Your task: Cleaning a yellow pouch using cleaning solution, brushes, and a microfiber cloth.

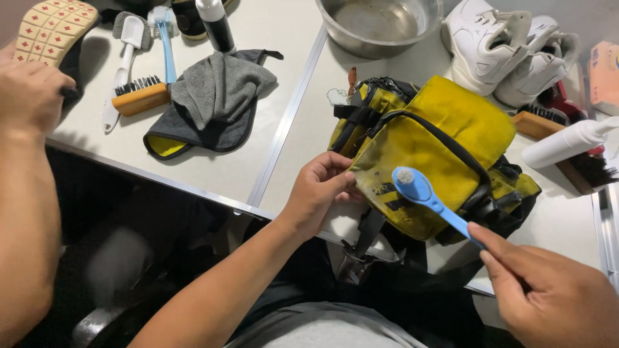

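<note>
A yellow bag (438,148) is gripped at its near left edge by the left hand (319,193), while a blue brush (429,200), held by the right hand (548,296), is angled up-left onto its front.

Counted on the table are one yellow bag (445,138) at centre, two white shoes (509,48) at one o'clock, one steel bowl (380,26) at twelve, one grey cloth (216,96) and four brushes (138,96) at ten.
</note>
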